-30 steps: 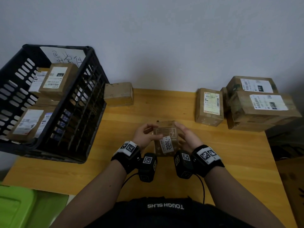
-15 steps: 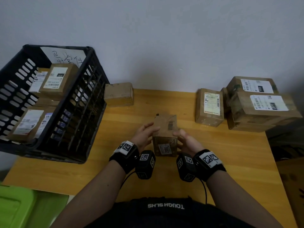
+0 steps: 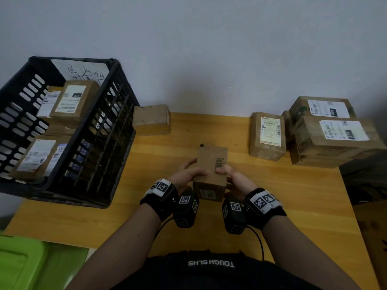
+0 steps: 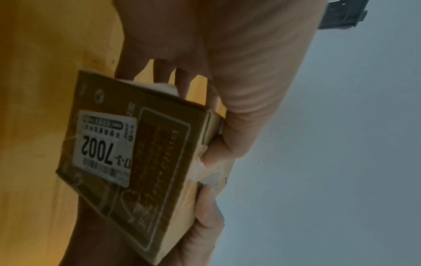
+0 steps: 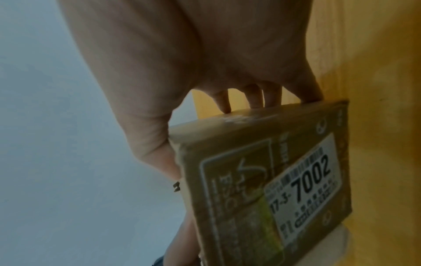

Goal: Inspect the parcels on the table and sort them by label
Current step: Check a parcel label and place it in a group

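A small brown parcel (image 3: 211, 170) is held just above the middle of the wooden table (image 3: 293, 195). My left hand (image 3: 189, 173) grips its left side and my right hand (image 3: 232, 176) grips its right side, thumbs on the top face. Its white label reading 7002 (image 4: 107, 147) (image 5: 305, 187) faces me, low on the near face. The top face shows a small barcode (image 3: 219, 163). Labelled parcels (image 3: 268, 135) (image 3: 335, 132) stand at the right of the table.
A black slotted crate (image 3: 94, 143) on the left holds several labelled parcels (image 3: 71, 101). One plain parcel (image 3: 151, 119) sits by the wall beside the crate. A green bin (image 3: 25, 264) is below the table's left corner. A cardboard box (image 3: 374, 237) stands at the right.
Both hands have tipped the parcel toward me: the 7002 label went from the top to the near face, and a face with a barcode now points up.
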